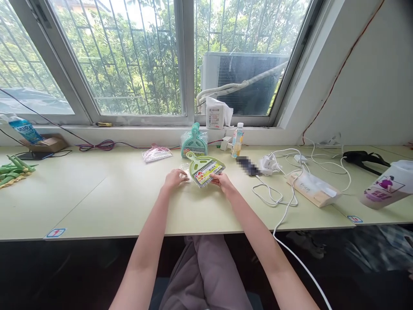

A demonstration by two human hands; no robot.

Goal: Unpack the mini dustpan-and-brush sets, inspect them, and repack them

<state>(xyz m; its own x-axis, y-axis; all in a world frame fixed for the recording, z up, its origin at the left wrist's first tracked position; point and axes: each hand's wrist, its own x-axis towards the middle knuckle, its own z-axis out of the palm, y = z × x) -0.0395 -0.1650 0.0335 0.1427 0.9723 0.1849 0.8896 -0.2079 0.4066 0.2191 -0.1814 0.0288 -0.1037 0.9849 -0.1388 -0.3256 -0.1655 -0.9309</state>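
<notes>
A green dustpan and brush set with a printed label is tilted above the table, its handle pointing up and left. My right hand grips its lower right edge. To its left, my left hand has curled fingers at a crumpled clear plastic wrapper, which lies partly behind the set. Behind them stands a teal dustpan set in clear plastic. A pink set in plastic wrap lies farther left.
A bottle, a phone, white cables and a charger are to the right, with a tissue pack and a cup beyond. Green leafy strips lie far left. A tissue box sits on the sill.
</notes>
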